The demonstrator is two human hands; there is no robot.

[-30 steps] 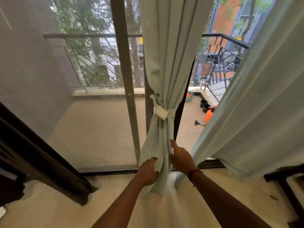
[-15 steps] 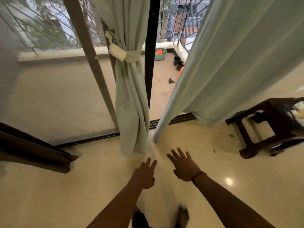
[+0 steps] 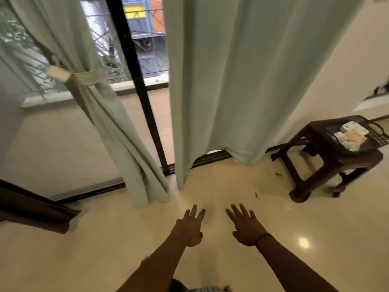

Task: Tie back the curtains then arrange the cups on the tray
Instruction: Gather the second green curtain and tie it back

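- A person's left hand (image 3: 190, 227) and right hand (image 3: 245, 227) reach forward side by side above the glossy cream floor (image 3: 294, 224), backs up, a gap between them.
- The left hand's fingers (image 3: 193, 212) are straight and slightly fanned; they hold nothing and touch nothing.
- The right hand's fingers (image 3: 242, 210) are spread wider, also straight, with nothing in their grasp; a thin red band (image 3: 263, 237) circles that wrist.
- Both hands are clear of the fabric, a little short of the curtain hems.
- The left curtain (image 3: 117, 131), pale green, is gathered into a bundle and cinched at mid-height by a matching tieback (image 3: 84, 77); its lower part falls slantwise to the floor just ahead of the left hand.
- The right curtain (image 3: 242, 81), same pale green, hangs loose and broad, its hem meeting the floor at the door track.
- A black door frame (image 3: 139, 91) stands between the two curtains, with a balcony and buildings beyond the glass.
- To the right, well apart from the hands, a dark wooden stool (image 3: 311, 165) carries a dark basket (image 3: 374, 131) holding pale items too blurred to identify.
- A dark brown drape (image 3: 31, 207) lies along the floor at the far left edge.
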